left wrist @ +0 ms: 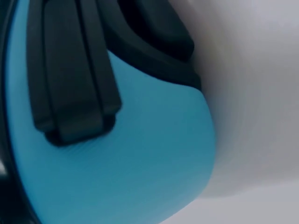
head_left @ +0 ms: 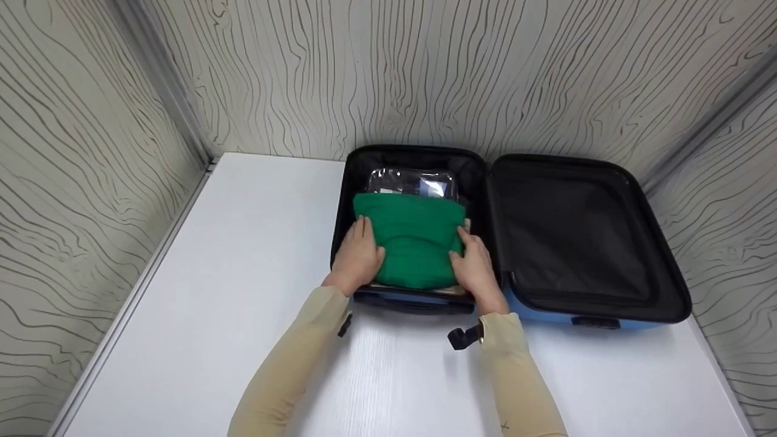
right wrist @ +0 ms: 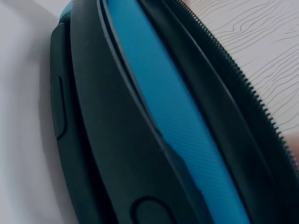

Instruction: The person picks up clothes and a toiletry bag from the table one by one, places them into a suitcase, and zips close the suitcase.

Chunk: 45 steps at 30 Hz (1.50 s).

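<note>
A folded green cloth (head_left: 416, 233) lies in the left half of an open suitcase (head_left: 342, 233), over the lower part of a clear pouch (head_left: 394, 179). My left hand (head_left: 358, 254) rests on the cloth's left edge, fingers extended. On its right edge lies my right hand (head_left: 475, 264), fingers pointing up and inward. Something beige shows beneath the cloth at its lower and right edges. Both wrist views look at the suitcase's blue shell (left wrist: 154, 140) and dark trim (right wrist: 112, 102); the hands' grasp is not shown there.
The suitcase's black-lined lid (head_left: 576, 243) lies open to the right. A white table (head_left: 243, 255) carries the suitcase. Behind it stands a wall (head_left: 394, 73) with a wavy line pattern, and similar panels flank both sides.
</note>
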Motion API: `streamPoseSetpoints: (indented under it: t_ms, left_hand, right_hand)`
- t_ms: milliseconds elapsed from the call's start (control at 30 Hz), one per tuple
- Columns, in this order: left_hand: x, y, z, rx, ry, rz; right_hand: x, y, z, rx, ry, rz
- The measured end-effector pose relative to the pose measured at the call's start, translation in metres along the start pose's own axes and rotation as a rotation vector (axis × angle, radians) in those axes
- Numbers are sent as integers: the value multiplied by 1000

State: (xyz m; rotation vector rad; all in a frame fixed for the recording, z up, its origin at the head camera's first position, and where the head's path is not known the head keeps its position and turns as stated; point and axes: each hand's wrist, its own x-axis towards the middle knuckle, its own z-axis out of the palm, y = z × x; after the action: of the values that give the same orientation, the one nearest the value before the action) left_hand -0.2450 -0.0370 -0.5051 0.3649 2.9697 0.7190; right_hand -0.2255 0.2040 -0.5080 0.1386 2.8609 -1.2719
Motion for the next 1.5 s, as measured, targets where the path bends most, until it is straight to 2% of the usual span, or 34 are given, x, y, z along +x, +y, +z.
streamPoseSetpoints:
  t_ms: [233,400,633,767,933,1100,1333,1500]
  left_hand:
    - [0,-1,-7,-7,102,28]
    - [-4,-5,-19,-99,169,40]
    - [-13,-22,-31,-194,232,7]
    - [-18,-32,-31,-202,233,-25]
    - [-23,-38,-27,-225,195,-82]
    - [-28,-42,-18,-301,147,-113]
    - [-29,-45,-12,-333,147,-135]
    - [-30,-47,-10,-356,136,-156]
  right_hand:
    - [-2,1,-2,4,34,-2]
    - [-5,0,-7,5,45,5]
    - [-9,3,-15,36,82,-5]
    - [-15,1,-23,65,86,-6]
    - [-22,-1,-37,95,122,-28]
    - [-26,3,-51,83,194,-47]
    - [-31,18,-70,76,283,-31]
    - [-37,32,-87,58,374,-32]
